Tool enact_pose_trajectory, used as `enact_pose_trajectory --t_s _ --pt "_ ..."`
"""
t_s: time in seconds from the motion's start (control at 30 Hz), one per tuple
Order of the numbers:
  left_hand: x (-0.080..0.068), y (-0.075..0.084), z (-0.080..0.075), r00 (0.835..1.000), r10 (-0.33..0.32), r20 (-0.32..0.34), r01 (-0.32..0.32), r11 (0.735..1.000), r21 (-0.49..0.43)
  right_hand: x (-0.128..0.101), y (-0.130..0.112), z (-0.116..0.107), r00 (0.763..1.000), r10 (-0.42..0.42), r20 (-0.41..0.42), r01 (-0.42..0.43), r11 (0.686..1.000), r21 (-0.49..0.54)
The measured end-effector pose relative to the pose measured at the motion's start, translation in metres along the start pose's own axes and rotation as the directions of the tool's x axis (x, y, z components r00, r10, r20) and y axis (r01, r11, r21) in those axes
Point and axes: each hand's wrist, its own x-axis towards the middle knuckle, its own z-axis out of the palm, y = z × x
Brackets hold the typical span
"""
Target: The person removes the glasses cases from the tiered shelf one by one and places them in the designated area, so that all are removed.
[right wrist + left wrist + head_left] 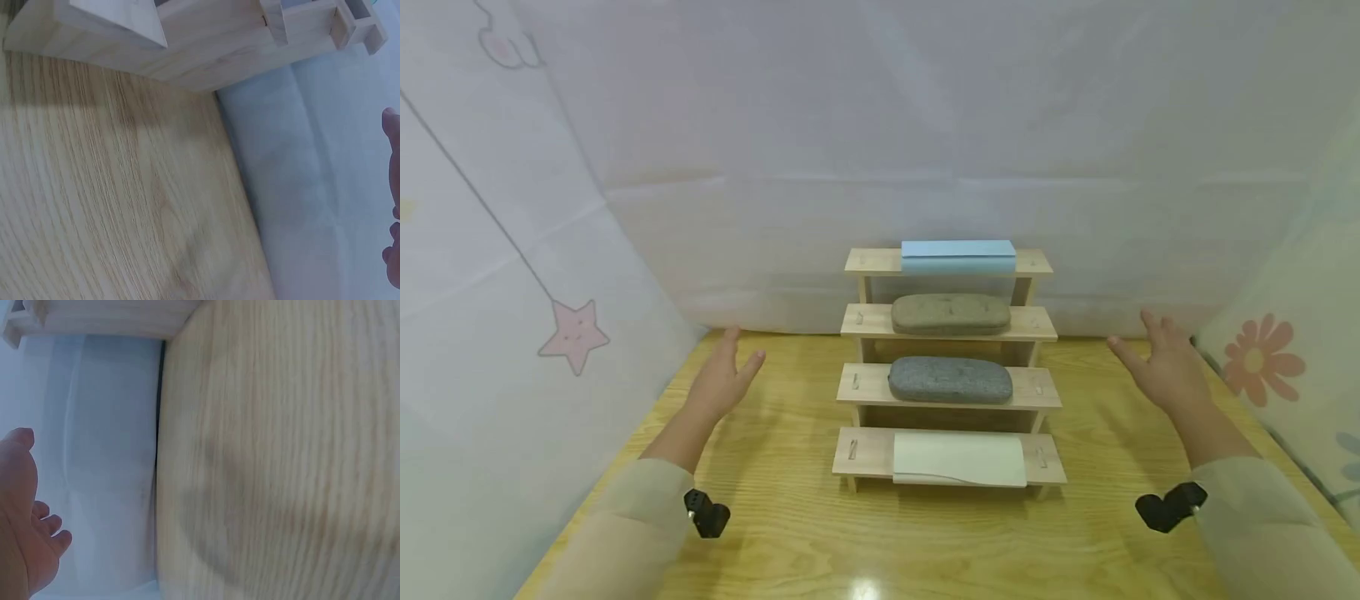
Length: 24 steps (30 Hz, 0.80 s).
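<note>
Wooden and pale, a four-step display rack [948, 333] stood at the middle of the yellow-grained table [775, 517], its back near the white fabric backdrop [880, 125]. Each step carried one item: a light blue case [958, 256] on the top step, a tan oblong case [950, 314] on the second, a grey oblong case [950, 379] on the third, and a white flat case [958, 459] on the lowest, front step.

Both hands were raised on either side of the rack, well apart from it and holding nothing. The left hand [724, 379] hovered over the table to the left, level with the third step, fingers straight and relaxed — palm turned inward toward the rack. The right hand [1159, 362] was placed likewise to the right, fingers extended and slightly spread. Neither hand touched any case or the rack.

Beige sleeves covered both forearms, and a small black camera mount [706, 512] showed at each wrist.

The left wrist view showed only blurred table grain, the backdrop and the edge of the palm.
</note>
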Motion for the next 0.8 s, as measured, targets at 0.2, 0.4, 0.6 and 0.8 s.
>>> enact_pose_trajectory --t_s 0.2,0.4,0.6,0.8 --pt "-0.016 0.011 0.013 0.999 0.017 0.028 -0.014 0.994 -0.108 -0.012 -0.013 -0.002 1.000 -0.023 -0.014 0.025 0.991 0.130" --pt "-0.031 0.019 0.025 0.996 0.068 0.065 -0.054 0.979 -0.199 -0.023 -0.023 -0.001 0.999 -0.044 -0.029 0.049 0.979 0.200" --pt "-0.043 0.024 0.032 0.993 0.104 0.063 -0.085 0.965 -0.247 -0.031 -0.027 -0.001 0.998 -0.052 -0.039 0.060 0.971 0.230" --pt "-0.056 0.028 0.041 0.990 0.126 0.064 -0.100 0.944 -0.313 -0.038 -0.033 -0.001 0.998 -0.054 -0.032 0.061 0.962 0.264"
